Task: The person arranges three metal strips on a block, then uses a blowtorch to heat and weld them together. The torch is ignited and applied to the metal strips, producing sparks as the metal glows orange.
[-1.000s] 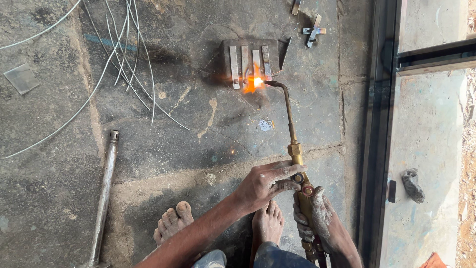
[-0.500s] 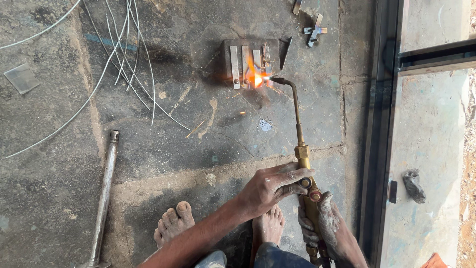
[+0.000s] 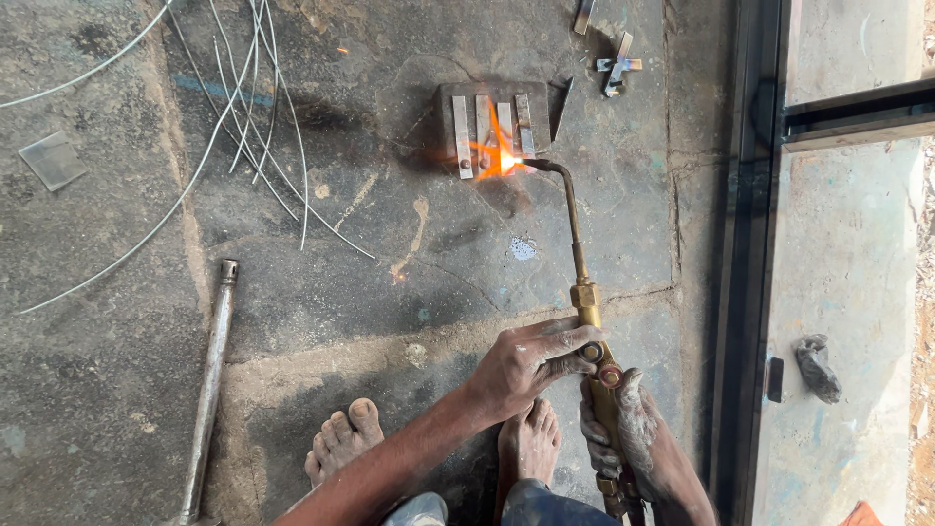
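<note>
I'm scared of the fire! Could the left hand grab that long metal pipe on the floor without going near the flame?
Probably yes. The left hand now rests on the torch, and the metal pipe lies on the floor off to its left. The flame burns farther ahead, and nothing lies between hand and pipe, though it looks a stretch.

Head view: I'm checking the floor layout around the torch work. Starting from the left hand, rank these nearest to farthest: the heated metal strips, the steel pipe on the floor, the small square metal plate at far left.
From the left hand:
1. Heated metal strips, straight ahead at the torch flame.
2. Steel pipe, lying off to the left.
3. Square metal plate, far left and ahead.
</note>
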Demonstrator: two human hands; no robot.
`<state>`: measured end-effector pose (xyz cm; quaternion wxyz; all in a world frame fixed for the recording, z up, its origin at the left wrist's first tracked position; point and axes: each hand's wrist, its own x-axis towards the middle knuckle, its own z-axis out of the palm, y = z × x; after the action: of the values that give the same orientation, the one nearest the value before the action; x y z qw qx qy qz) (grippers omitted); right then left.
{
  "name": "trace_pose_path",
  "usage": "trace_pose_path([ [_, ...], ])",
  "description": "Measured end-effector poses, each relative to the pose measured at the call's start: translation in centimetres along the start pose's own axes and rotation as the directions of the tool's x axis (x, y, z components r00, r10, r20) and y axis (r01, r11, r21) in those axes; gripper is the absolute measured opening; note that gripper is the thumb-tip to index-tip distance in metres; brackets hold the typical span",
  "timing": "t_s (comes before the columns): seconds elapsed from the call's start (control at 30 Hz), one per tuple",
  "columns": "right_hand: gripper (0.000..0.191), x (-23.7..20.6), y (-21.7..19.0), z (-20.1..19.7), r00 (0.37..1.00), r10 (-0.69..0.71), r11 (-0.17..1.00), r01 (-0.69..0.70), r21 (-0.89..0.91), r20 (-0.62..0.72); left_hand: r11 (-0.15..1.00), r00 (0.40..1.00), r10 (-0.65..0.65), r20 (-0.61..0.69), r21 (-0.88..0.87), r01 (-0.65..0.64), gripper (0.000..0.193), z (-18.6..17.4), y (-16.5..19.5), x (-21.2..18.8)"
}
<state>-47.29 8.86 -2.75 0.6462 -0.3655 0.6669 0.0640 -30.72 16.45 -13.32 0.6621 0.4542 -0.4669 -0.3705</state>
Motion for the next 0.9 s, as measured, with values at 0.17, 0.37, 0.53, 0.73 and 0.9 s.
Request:
trace_pose_path([
  [0.17, 0.081, 0.1, -0.3, 0.8, 1.0, 0.005, 1.0, -0.005, -0.003, 0.001, 1.0, 1.0, -0.021, 0.005, 0.008, 0.021, 0.047, 0.0, -0.5, -0.2],
  [0.37, 0.082, 0.6, -0.1, 0.4, 0.999, 0.031, 0.999, -0.032, -0.039, -0.015, 1.0, 1.0, -0.009, 0.002, 0.02, 0.009, 0.048, -0.2, -0.6, -0.3],
  [0.53, 0.081, 1.0, 0.3, 0.0, 0.998, -0.009, 1.0, 0.008, 0.01, 0.062, 1.0, 1.0, 0.014, -0.009, 0.021, -0.014, 0.049, -0.1, -0.6, -0.3],
  [0.73, 0.082, 0.9, 0.3, 0.2, 1.0, -0.008, 0.999, 0.008, -0.054, 0.003, 1.0, 1.0, 0.004, -0.009, 0.022, -0.003, 0.052, -0.3, -0.6, -0.4],
  [0.9, 0.082, 0.8, 0.3, 0.2, 1.0, 0.015, 0.999, -0.016, -0.047, -0.022, 0.998, 1.0, 0.003, -0.006, 0.069, -0.002, 0.052, -0.3, -0.7, -0.3],
])
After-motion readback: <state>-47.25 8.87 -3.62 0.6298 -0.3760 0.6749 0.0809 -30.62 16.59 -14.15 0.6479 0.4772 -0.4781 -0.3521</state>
